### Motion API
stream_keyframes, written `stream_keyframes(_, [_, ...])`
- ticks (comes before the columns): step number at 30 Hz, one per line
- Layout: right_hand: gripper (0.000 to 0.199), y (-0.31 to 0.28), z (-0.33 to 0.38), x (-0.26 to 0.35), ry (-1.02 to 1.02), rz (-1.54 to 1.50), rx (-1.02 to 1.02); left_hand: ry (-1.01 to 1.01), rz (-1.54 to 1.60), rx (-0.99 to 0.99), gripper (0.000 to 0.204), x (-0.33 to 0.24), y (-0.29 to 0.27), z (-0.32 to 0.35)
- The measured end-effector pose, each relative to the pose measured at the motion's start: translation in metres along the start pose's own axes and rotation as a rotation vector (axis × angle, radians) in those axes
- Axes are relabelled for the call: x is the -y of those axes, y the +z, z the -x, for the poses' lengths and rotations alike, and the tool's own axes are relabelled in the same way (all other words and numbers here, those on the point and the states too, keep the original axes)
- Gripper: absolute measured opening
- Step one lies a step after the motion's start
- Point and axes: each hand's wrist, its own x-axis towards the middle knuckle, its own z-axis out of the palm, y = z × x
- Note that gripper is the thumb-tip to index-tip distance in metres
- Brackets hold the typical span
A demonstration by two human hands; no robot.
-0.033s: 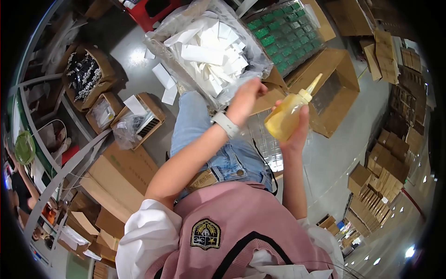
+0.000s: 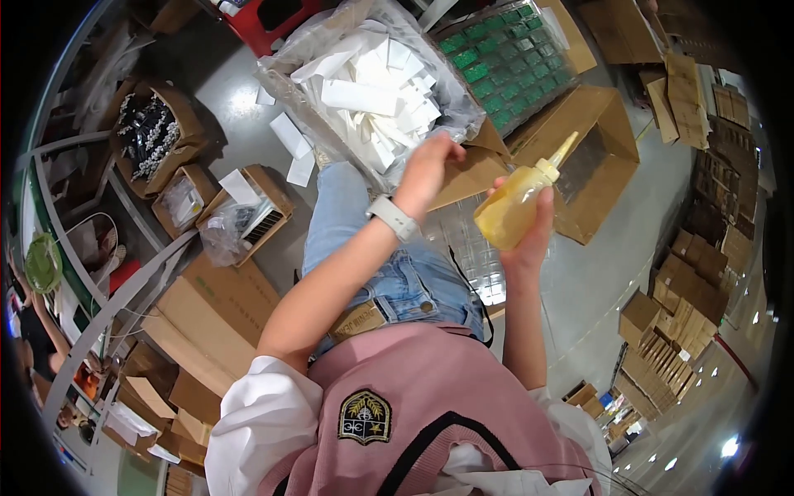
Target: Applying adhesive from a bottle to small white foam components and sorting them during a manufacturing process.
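Observation:
My right hand [image 2: 531, 238] grips a yellow squeeze bottle [image 2: 511, 213] with a pointed nozzle that tilts up and to the right. My left hand [image 2: 426, 169], with a white watch [image 2: 392, 217] on its wrist, holds the edge of a flat brown cardboard piece [image 2: 467, 178] just left of the bottle. Both hands are raised over my lap, above a clear plastic blister tray [image 2: 475, 256] that lies on my jeans. The nozzle points away from the cardboard and does not touch it.
A clear bag of white paper pieces [image 2: 372, 91] stands ahead, beside a tray of green parts [image 2: 504, 62]. An open cardboard box [image 2: 608, 157] is at the right. Small boxes of parts [image 2: 244, 207] and flat cartons [image 2: 223, 306] lie left. Stacked cartons [image 2: 670, 322] fill the right.

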Motion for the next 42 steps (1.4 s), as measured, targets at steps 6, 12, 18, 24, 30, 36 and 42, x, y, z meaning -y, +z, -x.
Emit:
stream_keyframes(6, [0.048,0.028,0.002,-0.031,-0.057,-0.127,-0.192,-0.052,-0.116,-0.113,0.043,0.006,0.047,0.031])
stream_keyframes(12, [0.045,0.022,-0.003,-0.017,0.103,-0.133,-0.103,-0.051,-0.097,0.082,0.038,0.003,0.031,0.018])
stream_keyframes(18, [0.047,0.007,0.001,0.002,0.067,-0.168,-0.084,0.103,0.037,-0.32,0.037,-0.027,-0.008,0.005])
stream_keyframes(24, [0.041,0.026,0.0,-0.037,0.119,-0.305,-0.194,0.31,-0.669,-0.064,0.041,-0.007,0.049,0.022])
stream_keyframes(30, [0.046,-0.01,-0.006,-0.019,0.176,-0.314,-0.072,0.285,-0.189,-0.296,0.041,-0.018,-0.001,0.0])
stream_keyframes(36, [0.047,0.006,-0.001,-0.03,0.146,-0.335,-0.241,0.261,-0.977,-0.099,0.04,0.014,0.041,0.017])
stream_keyframes(42, [0.047,-0.005,0.0,-0.033,0.188,-0.483,-0.082,0.037,-0.27,-0.037,0.032,0.016,0.044,0.021])
